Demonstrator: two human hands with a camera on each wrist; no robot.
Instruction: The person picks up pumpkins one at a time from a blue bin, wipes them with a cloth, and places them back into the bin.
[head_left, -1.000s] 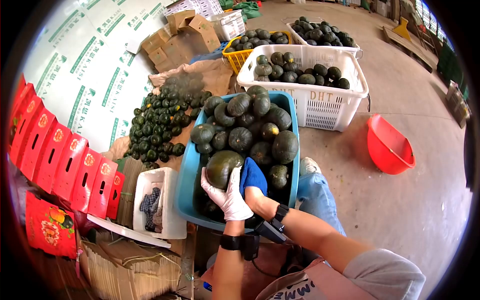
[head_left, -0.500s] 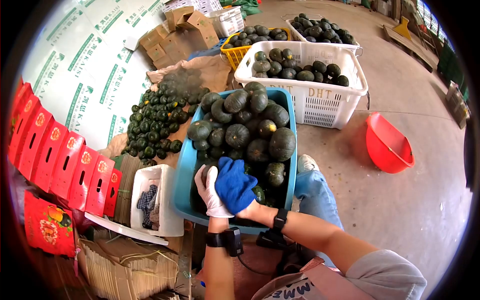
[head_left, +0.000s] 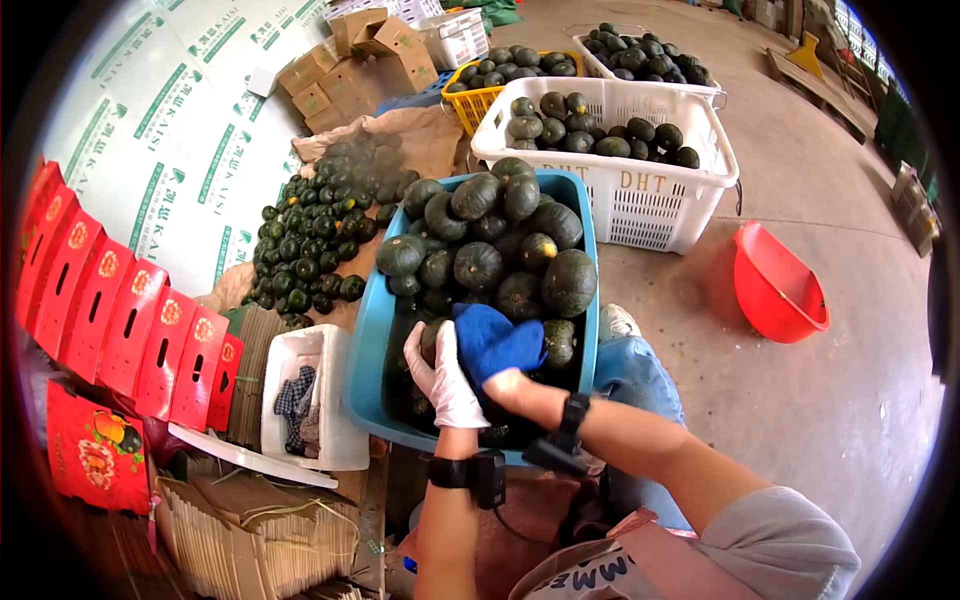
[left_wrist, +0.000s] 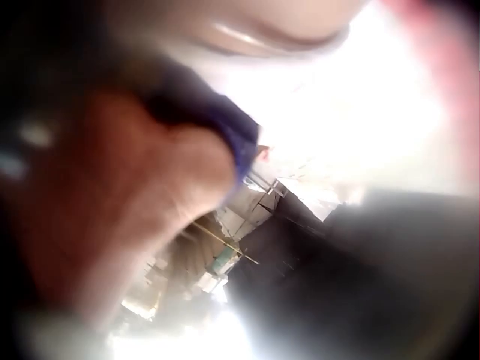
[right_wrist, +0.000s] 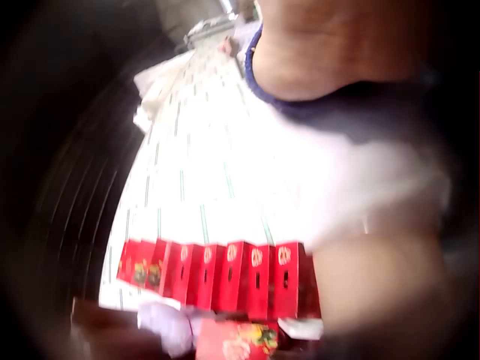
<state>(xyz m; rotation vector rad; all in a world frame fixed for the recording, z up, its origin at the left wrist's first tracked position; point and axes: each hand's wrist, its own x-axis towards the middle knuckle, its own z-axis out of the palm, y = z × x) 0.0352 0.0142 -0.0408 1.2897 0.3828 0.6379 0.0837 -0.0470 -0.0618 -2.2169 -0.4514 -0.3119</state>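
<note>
In the head view my left hand (head_left: 447, 382), in a white glove, grips a dark green squash (head_left: 430, 343) low over the near end of a blue tub (head_left: 362, 400). The blue cloth (head_left: 493, 342) hides most of that squash. My right hand (head_left: 510, 388) holds this cloth bunched over its fingers, against the squash's right side. More dark squashes (head_left: 478, 267) are heaped in the tub beyond both hands. Close up and blurred, the left wrist view shows the right hand (left_wrist: 165, 180) with an edge of blue cloth (left_wrist: 244, 139).
Behind the tub stand a white crate (head_left: 640, 180) and a yellow basket (head_left: 470, 108) of squashes. More squashes (head_left: 310, 245) lie on brown sheeting at left. Red cartons (head_left: 125, 315) and a white foam box (head_left: 345, 400) flank the tub. A red basin (head_left: 775, 285) sits on the floor at right.
The large squash held up in the left hand has gone lower and is now mostly covered. The blue cloth swung left over it, then back to the right.
</note>
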